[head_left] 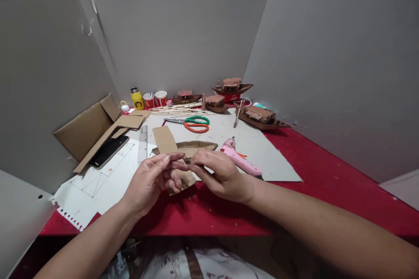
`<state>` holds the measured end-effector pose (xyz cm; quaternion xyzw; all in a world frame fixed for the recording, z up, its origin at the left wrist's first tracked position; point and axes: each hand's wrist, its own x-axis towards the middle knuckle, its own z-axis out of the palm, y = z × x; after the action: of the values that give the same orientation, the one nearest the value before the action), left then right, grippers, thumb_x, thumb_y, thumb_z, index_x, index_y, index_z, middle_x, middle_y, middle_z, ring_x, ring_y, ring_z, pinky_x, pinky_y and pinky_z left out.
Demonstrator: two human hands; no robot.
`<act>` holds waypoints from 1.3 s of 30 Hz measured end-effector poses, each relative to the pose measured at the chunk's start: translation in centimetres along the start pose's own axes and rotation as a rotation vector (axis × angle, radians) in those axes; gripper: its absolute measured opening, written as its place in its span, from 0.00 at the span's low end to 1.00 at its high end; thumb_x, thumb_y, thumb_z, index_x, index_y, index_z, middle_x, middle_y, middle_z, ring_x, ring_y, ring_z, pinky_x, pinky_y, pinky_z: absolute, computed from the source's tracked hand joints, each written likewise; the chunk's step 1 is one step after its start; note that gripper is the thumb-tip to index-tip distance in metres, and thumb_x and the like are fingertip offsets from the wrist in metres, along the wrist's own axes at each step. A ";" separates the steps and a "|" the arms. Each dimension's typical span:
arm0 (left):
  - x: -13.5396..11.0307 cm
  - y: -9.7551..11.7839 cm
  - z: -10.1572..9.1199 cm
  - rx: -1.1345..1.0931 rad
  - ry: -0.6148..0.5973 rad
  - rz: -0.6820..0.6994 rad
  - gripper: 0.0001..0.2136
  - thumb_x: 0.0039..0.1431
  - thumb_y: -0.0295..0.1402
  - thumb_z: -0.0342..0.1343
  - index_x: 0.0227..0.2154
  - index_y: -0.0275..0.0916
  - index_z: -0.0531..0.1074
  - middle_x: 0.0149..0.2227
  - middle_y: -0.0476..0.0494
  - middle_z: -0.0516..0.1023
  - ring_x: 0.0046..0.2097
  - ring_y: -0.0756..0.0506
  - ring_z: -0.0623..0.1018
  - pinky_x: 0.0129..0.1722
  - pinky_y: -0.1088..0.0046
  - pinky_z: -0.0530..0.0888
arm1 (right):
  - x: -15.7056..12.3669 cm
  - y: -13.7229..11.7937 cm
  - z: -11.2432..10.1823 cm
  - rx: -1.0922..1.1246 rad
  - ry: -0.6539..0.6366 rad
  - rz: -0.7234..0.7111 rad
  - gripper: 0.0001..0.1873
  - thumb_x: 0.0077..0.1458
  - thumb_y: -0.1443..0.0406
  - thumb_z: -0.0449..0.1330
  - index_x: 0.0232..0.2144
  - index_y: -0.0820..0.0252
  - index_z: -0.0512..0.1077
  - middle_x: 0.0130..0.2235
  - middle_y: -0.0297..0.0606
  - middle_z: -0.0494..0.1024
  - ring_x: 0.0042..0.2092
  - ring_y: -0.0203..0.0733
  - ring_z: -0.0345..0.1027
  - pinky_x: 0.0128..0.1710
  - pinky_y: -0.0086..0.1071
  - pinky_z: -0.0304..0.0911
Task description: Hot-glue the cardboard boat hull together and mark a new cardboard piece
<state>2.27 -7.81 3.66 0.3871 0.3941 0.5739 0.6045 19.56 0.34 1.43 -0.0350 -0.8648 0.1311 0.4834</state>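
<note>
My left hand (160, 175) is over the table's front part, its index and middle fingers stretched out and the others loosely curled. Nothing shows in its grip. At those fingertips, my right hand (222, 174) is closed in a pinch; whatever it holds, if anything, is too small or hidden. Just behind the hands lies a boat-shaped cardboard hull (196, 149). A cardboard strip (165, 139) runs beneath my left fingers, partly covered by them. To the right of the hull rests a pink glue gun (242, 161).
Scissors (196, 124), a steel ruler (142, 144) and thin sticks (176, 108) lie farther back. Several model boats (258, 115) stand at the rear right. Cardboard pieces (94, 126), a phone (109, 151) and a drawn sheet (94, 183) are left. Grey walls (183, 30) enclose the table.
</note>
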 end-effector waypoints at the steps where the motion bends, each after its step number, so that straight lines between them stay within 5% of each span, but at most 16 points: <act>1: 0.1 0.3 -0.2 0.034 0.028 0.027 0.14 0.55 0.37 0.63 0.40 0.34 0.79 0.35 0.40 0.81 0.25 0.51 0.76 0.23 0.77 0.74 | 0.0 -0.3 -0.1 0.015 -0.020 -0.045 0.07 0.62 0.72 0.51 0.34 0.59 0.65 0.26 0.36 0.71 0.29 0.37 0.65 0.30 0.30 0.61; 6: 0.2 1.9 -3.0 0.159 0.282 0.190 0.13 0.52 0.37 0.65 0.37 0.34 0.78 0.28 0.46 0.79 0.23 0.53 0.74 0.24 0.79 0.72 | -0.5 -2.1 -0.8 0.055 -0.206 -0.279 0.06 0.62 0.69 0.51 0.32 0.57 0.63 0.23 0.35 0.71 0.25 0.38 0.63 0.26 0.32 0.56; 10: -0.6 1.4 -5.0 0.373 0.334 0.065 0.17 0.52 0.45 0.63 0.25 0.34 0.71 0.22 0.46 0.76 0.20 0.52 0.73 0.21 0.79 0.68 | -1.6 -3.1 -1.7 0.033 -0.349 -0.250 0.14 0.65 0.65 0.50 0.25 0.54 0.60 0.19 0.31 0.64 0.22 0.38 0.57 0.23 0.35 0.48; 16: -0.7 -1.8 -4.4 0.498 0.263 -0.068 0.26 0.51 0.49 0.62 0.47 0.40 0.61 0.23 0.51 0.76 0.19 0.49 0.74 0.19 0.76 0.69 | -3.2 -4.5 -1.7 0.053 -0.599 -0.090 0.16 0.66 0.64 0.50 0.24 0.57 0.64 0.22 0.32 0.69 0.24 0.36 0.60 0.25 0.33 0.52; 20: -0.2 -2.7 -3.4 0.466 0.241 -0.030 0.38 0.48 0.41 0.66 0.59 0.39 0.54 0.23 0.54 0.73 0.21 0.50 0.73 0.21 0.78 0.70 | -3.9 -6.0 -1.3 0.041 -0.778 -0.016 0.10 0.62 0.63 0.54 0.42 0.63 0.70 0.31 0.38 0.76 0.30 0.38 0.67 0.29 0.32 0.57; 22: -0.1 -2.7 -3.1 0.410 0.247 -0.028 0.42 0.45 0.36 0.68 0.62 0.39 0.52 0.24 0.55 0.73 0.22 0.51 0.73 0.21 0.79 0.69 | -4.2 -6.5 -1.3 0.064 -0.772 -0.006 0.14 0.62 0.62 0.54 0.48 0.64 0.69 0.33 0.39 0.77 0.31 0.38 0.68 0.29 0.32 0.59; 27: -0.8 -1.9 -3.4 0.255 0.270 0.032 0.43 0.43 0.31 0.69 0.62 0.42 0.54 0.27 0.54 0.75 0.26 0.51 0.76 0.26 0.79 0.72 | -5.2 -5.5 -1.8 -0.023 -0.542 0.154 0.12 0.65 0.68 0.49 0.38 0.63 0.72 0.29 0.41 0.77 0.31 0.39 0.70 0.31 0.31 0.64; 30: -1.7 -0.8 -3.8 0.223 0.325 0.124 0.42 0.43 0.31 0.69 0.61 0.45 0.56 0.31 0.52 0.77 0.31 0.49 0.79 0.30 0.76 0.75 | -6.4 -4.8 -1.6 -0.194 -0.501 0.357 0.16 0.64 0.62 0.52 0.49 0.66 0.71 0.46 0.54 0.78 0.48 0.49 0.72 0.47 0.43 0.69; 33: -2.6 0.9 -4.2 0.241 0.417 0.247 0.38 0.43 0.30 0.70 0.59 0.46 0.61 0.32 0.51 0.78 0.31 0.49 0.79 0.27 0.78 0.74 | -7.7 -5.3 -0.2 -0.346 -0.636 0.479 0.34 0.61 0.53 0.55 0.61 0.74 0.61 0.62 0.66 0.61 0.64 0.63 0.55 0.59 0.56 0.58; 39: -3.7 4.4 -4.5 0.210 0.520 0.474 0.30 0.42 0.27 0.70 0.50 0.45 0.68 0.31 0.52 0.79 0.33 0.50 0.79 0.28 0.80 0.75 | -6.9 -7.4 4.7 -0.282 -0.747 0.511 0.47 0.59 0.46 0.54 0.66 0.76 0.49 0.67 0.69 0.45 0.68 0.68 0.35 0.64 0.59 0.46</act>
<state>-3.71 -11.22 6.10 0.3687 0.4908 0.7338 0.2911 19.71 -8.95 -4.69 -0.2626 -0.9525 0.1308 0.0822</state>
